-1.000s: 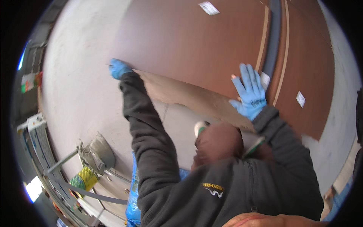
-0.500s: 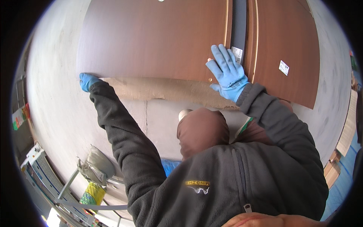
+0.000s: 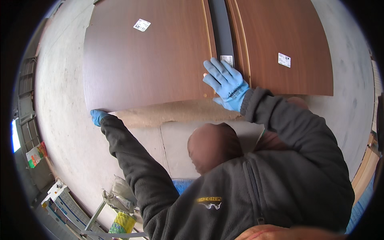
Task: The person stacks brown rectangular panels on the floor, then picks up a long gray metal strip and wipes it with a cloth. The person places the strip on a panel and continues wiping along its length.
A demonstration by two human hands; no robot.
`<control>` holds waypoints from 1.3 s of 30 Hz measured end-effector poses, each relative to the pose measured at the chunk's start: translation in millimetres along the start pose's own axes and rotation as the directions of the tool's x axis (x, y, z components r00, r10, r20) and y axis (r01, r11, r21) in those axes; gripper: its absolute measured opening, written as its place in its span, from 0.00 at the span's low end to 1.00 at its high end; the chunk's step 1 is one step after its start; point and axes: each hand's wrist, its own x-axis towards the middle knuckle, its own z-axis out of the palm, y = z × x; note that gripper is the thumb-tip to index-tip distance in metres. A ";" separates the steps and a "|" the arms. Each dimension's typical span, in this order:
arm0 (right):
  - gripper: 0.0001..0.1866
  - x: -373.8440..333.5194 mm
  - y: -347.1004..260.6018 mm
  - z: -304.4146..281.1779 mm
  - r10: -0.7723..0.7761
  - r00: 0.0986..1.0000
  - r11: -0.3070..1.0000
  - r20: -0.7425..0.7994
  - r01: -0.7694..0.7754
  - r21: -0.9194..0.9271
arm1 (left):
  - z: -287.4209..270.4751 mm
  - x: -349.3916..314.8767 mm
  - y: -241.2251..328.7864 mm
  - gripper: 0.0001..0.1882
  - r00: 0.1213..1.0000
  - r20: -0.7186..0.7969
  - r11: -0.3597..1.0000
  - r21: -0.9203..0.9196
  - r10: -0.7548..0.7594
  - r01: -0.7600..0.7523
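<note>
Left panel (image 3: 148, 60) at eleven o'clock, right panel (image 3: 286, 30) at two: both brown, cut off above.
The left hand (image 3: 98, 117), at nine, curls at the left panel's corner; its fingertips are hidden, so I cannot tell if they clamp. The right hand (image 3: 229, 87), at half past one, is flat, fingers apart. Three white labels (image 3: 284, 60) show.

Smooth brown panels (image 3: 148, 60) with wood grain and a soft sheen bear white, paper-like labels (image 3: 142, 25); the ragged-edged sheet (image 3: 160, 115) under them looks like matt cardboard. The gloves (image 3: 231, 87) appear rubbery and matt, the dark jacket (image 3: 288, 188) fuzzy fleece, the floor (image 3: 346, 60) dull concrete.
</note>
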 end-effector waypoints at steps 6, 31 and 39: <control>0.47 -2.6 0.7 17.1 -0.008 0.996 1.000 -0.088 0.008 -0.007 | 1.7 -5.1 -2.7 0.40 0.998 -0.067 0.999 -0.033 0.012 -0.014; 0.31 -9.5 -6.1 32.1 -0.004 0.981 0.999 -0.193 -0.005 -0.048 | 10.3 32.3 -20.7 0.42 0.995 0.001 0.995 -0.015 0.095 -0.095; 0.38 -53.9 -2.2 -87.0 0.024 1.000 0.939 0.017 -0.028 0.342 | -11.1 -183.4 18.5 0.46 0.673 0.058 0.642 0.246 0.738 -0.726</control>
